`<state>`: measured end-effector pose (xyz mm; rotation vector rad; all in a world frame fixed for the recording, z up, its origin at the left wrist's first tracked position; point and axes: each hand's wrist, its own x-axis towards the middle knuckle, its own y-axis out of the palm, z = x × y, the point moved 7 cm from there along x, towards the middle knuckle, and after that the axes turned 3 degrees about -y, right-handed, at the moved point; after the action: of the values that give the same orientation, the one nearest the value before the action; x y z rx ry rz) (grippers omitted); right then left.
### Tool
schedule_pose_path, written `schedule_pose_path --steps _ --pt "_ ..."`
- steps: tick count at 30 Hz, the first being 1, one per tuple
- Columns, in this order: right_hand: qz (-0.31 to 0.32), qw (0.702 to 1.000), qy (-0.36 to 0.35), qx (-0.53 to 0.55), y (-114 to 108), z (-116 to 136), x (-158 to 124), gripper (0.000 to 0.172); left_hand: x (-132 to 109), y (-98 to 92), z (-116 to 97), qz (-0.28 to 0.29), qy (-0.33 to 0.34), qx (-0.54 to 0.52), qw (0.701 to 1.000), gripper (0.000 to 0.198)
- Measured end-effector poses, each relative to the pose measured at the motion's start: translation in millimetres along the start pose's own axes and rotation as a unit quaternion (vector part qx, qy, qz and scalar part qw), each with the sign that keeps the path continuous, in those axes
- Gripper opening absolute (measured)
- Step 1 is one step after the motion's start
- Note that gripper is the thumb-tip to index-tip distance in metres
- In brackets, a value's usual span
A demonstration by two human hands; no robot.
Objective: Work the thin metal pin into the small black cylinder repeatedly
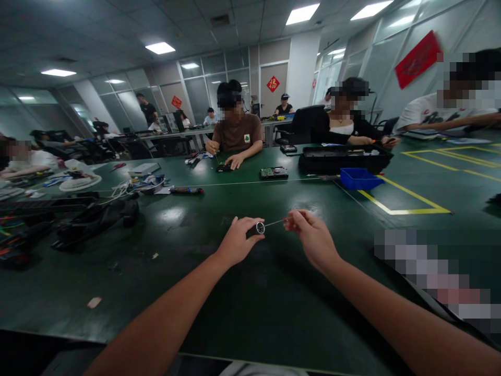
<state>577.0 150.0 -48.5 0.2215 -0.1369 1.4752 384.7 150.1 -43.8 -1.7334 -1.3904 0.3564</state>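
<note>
My left hand (236,244) is closed around a short black cylinder (260,228) with a silvery ring at its end, which faces me and to the right. Thumb and fingers grip it from both sides just above the green tabletop. To its right, my right hand (312,236) pinches a thin metal rod (275,223). The rod points left, and its far tip meets the cylinder's ringed end; whether it goes inside I cannot tell. My right fingers hide the rod's other end.
Across the green table (219,318) a person works on a small dark device (224,167). Nearby are a circuit-board unit (274,173), a blue bin (359,178) and a long black tray (344,159). Black parts (99,222) and a dark pen-like tool (187,190) lie left.
</note>
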Motion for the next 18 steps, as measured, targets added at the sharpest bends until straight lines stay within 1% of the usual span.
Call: schedule_pose_path --steps 2,3,4,6,8,12,16,18 --pt "0.010 0.993 0.088 0.078 0 -16 4 0.022 0 -0.1 -2 0.009 0.016 0.014 1.000 0.039" --pt "0.003 0.989 0.115 0.089 -2 -22 6 0.021 0 1.3 -1 0.019 0.014 0.021 0.999 0.038" --pt "-0.003 0.989 0.122 0.085 -4 -26 7 0.019 1 3.2 1 0.031 0.008 0.027 0.999 0.038" --pt "-0.023 0.993 0.104 0.057 -9 -29 10 0.019 1 7.0 6 0.048 -0.004 0.029 0.998 0.038" --pt "-0.032 0.997 0.071 0.026 -11 -28 11 0.022 1 9.1 9 0.053 -0.008 0.026 0.998 0.039" --pt "-0.023 0.999 0.015 -0.021 -9 -17 7 0.027 1 8.6 10 0.043 -0.014 0.021 0.999 0.040" --pt "-0.012 0.996 -0.024 -0.082 -6 -5 4 0.030 1 7.3 9 0.036 -0.015 0.017 0.999 0.040" --pt "-0.008 0.995 -0.046 -0.090 -5 -2 3 0.030 2 6.5 8 0.029 -0.015 0.016 0.999 0.040"
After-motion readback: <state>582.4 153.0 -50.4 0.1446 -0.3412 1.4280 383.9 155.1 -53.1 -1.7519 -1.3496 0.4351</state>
